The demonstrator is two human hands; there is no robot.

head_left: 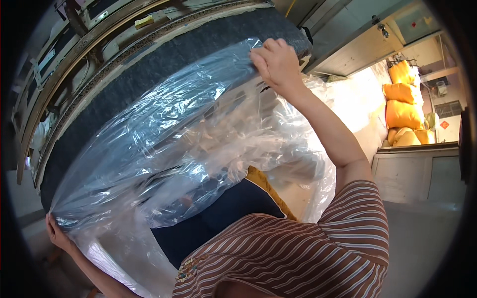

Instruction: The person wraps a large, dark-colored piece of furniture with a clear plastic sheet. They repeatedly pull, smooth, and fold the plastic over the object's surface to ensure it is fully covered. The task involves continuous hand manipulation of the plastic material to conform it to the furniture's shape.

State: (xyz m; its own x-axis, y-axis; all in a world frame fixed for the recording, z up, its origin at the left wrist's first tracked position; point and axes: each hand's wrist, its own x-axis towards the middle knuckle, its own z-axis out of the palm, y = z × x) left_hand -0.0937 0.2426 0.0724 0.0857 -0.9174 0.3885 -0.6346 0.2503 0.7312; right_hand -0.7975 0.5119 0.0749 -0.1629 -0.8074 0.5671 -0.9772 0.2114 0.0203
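Across the upper left of the view runs a large dark grey felt-covered slab [149,64], tilted, with a pale edge strip and a wooden frame [74,54] behind it. Over the slab's face lies a big sheet of clear plastic film [164,134], crinkled and glossy, reaching from the slab's upper right corner down to its lower left corner and billowing loose toward the person's body.

Right hand [276,62]: raised at the slab's upper right corner, fingers curled shut on the top edge of the film, forearm extended up from a brown-and-white striped sleeve [357,213].

Left hand [57,233]: at the slab's lower left corner, fingers closed, pinching a gathered bunch of the film; the film fans out from this grip.

Below the film, a dark navy cloth [223,213] with a mustard-yellow edge [266,186] shows between the plastic and the striped shirt.

Far right background: stacked orange-yellow sacks [402,99] above a grey cabinet [417,169], well apart from both hands.
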